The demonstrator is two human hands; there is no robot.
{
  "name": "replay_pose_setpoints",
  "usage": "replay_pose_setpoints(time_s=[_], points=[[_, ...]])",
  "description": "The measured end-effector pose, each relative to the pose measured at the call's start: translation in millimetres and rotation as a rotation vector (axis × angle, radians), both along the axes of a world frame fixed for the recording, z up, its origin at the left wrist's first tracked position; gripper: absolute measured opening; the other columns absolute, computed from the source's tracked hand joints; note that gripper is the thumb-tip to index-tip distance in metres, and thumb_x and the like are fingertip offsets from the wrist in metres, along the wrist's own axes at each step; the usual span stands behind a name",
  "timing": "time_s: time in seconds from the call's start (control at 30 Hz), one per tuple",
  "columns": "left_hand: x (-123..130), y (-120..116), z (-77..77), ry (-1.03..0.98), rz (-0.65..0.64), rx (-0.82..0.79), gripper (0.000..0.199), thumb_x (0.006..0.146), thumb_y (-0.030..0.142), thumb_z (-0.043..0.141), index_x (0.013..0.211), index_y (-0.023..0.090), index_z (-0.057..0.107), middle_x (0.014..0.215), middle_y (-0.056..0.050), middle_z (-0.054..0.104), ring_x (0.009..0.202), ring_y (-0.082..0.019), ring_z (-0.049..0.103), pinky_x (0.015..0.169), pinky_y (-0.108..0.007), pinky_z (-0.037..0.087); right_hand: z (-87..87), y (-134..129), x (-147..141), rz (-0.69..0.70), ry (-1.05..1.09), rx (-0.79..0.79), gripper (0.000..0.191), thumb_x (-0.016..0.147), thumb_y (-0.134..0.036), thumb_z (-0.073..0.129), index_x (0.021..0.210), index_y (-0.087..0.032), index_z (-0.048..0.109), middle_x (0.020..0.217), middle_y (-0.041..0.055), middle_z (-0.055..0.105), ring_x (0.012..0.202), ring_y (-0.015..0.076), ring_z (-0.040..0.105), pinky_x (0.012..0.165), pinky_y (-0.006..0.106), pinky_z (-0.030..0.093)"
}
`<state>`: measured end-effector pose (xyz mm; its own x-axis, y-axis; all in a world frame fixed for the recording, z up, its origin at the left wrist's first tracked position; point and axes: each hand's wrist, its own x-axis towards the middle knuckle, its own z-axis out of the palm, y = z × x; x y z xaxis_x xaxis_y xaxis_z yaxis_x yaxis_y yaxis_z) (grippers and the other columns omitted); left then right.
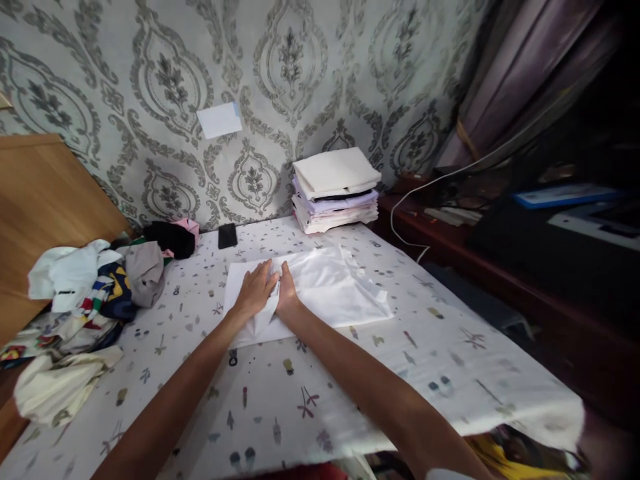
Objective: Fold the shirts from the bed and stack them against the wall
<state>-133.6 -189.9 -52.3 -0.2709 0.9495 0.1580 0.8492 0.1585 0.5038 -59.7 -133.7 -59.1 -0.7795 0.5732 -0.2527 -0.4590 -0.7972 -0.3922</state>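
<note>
A white garment (330, 287), partly folded, lies flat on the patterned bedsheet in front of me. Its left part looks smoother, and the right end is loose and wrinkled. My left hand (257, 288) rests on the left part with its fingers stretched out together over the cloth. Close beside it, my right hand (287, 288) stands on edge against the garment, thumb pointing up and away from me. Its other fingers are mostly hidden. Between the two hands the fabric bunches into a small raised fold.
A stack of folded clothes (336, 190) stands by the wall. A black phone (227, 235) lies left of it. Crumpled clothes (100, 287) pile along the wooden headboard (55, 193). At right, a white cable (425, 183) hangs over a dark red surface beyond the bed's edge.
</note>
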Motion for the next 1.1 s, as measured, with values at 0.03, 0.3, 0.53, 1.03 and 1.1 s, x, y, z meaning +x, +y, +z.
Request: replay_pose_setpoints(time_s=[0.03,0.3,0.53,1.03,1.1], points=[[1.7,1.4,-2.6,-0.012,0.005,-0.002,0.057,0.102,0.049,0.029,0.150,0.019,0.040,0.158,-0.016,0.043,0.150,-0.029,0.033,0.123,-0.054,0.014,-2.7,0.6,1.1,-0.002,0.000,0.024,0.061,0.098,-0.064,0.024,0.103,-0.019,0.066,0.083,0.0075,0.074,0.090,0.0272,0.073,0.086,0.045,0.059],[-4.2,6.4,-7.2,-0.055,0.072,0.080,0.057,0.103,0.047,0.028,0.145,0.014,0.048,0.159,-0.018,0.039,0.151,-0.029,0.029,0.123,-0.052,0.017,9.8,9.2,-6.4,0.054,-0.027,-0.026,0.058,0.101,-0.059,0.025,0.098,-0.018,0.066,0.077,0.0074,0.073,0.083,0.0248,0.073,0.081,0.041,0.061],[-0.2,15.2,-18.6,-0.167,0.100,0.125,0.059,0.101,0.052,0.033,0.144,0.016,0.051,0.156,-0.017,0.045,0.149,-0.029,0.035,0.121,-0.045,0.029,20.6,19.8,0.2,0.016,-0.138,0.063,0.054,0.104,-0.051,0.025,0.124,-0.015,0.061,0.105,0.0121,0.074,0.089,0.0231,0.073,0.081,0.040,0.060],[-5.2,-34.0,21.7,-0.197,0.101,-0.009,0.040,0.098,0.052,0.036,0.093,0.020,0.060,0.097,-0.009,0.069,0.090,-0.023,0.063,0.081,-0.035,0.047,10.0,41.2,71.3,-0.380,-0.461,0.775,0.023,0.085,-0.040,0.062,0.096,-0.021,0.067,0.099,0.0045,0.070,0.095,0.0174,0.068,0.081,0.029,0.055],[1.3,-42.9,25.6,-0.083,0.129,-0.121,0.038,0.094,0.056,0.044,0.082,0.021,0.056,0.085,-0.007,0.065,0.080,-0.023,0.059,0.072,-0.034,0.042,7.5,35.5,82.5,-0.311,-0.539,0.917,0.023,0.081,-0.040,0.066,0.091,-0.020,0.067,0.082,0.0016,0.068,0.073,0.0150,0.067,0.064,0.025,0.053]])
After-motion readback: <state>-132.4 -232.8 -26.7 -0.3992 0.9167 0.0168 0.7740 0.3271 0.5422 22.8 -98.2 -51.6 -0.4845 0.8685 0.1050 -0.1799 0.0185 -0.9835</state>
